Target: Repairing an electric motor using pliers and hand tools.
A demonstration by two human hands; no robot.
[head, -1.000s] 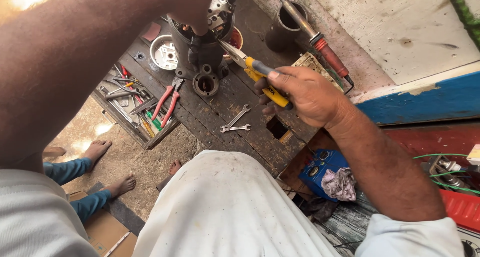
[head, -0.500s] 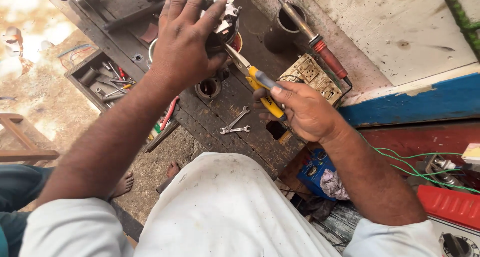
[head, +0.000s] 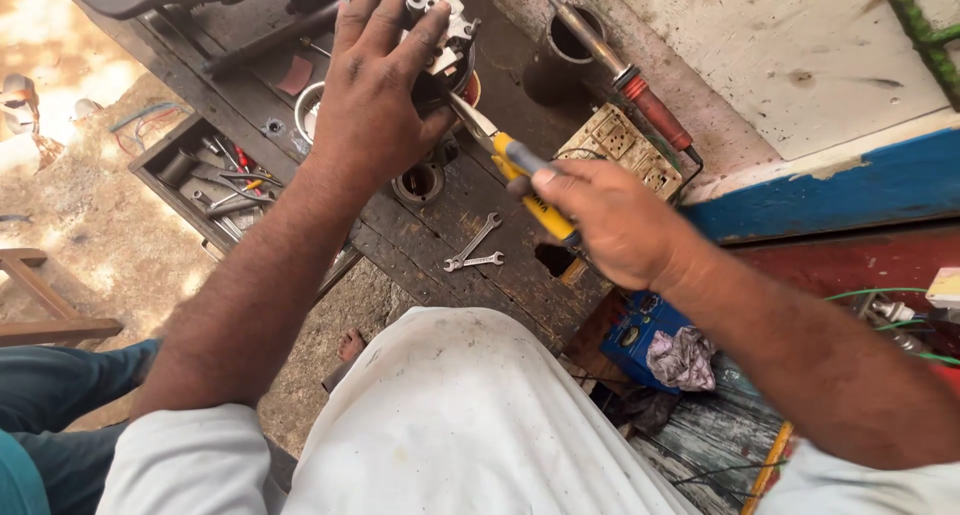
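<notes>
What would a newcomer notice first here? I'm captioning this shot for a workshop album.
The left hand clamped over a grimy machine part at the top of the dark wooden bench. The right hand pokes yellow-handled pliers into it. Two small spanners lie below, a soldering iron leans against the wall.

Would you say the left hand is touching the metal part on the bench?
Touching. The head view shows the left hand spread over the metal part, fingers pressed on it.

I see yellow-handled pliers (head: 520,175) slanting across the dark bench with their nose against a pale, knobby metal part (head: 440,15) that stands upright on it.
</notes>
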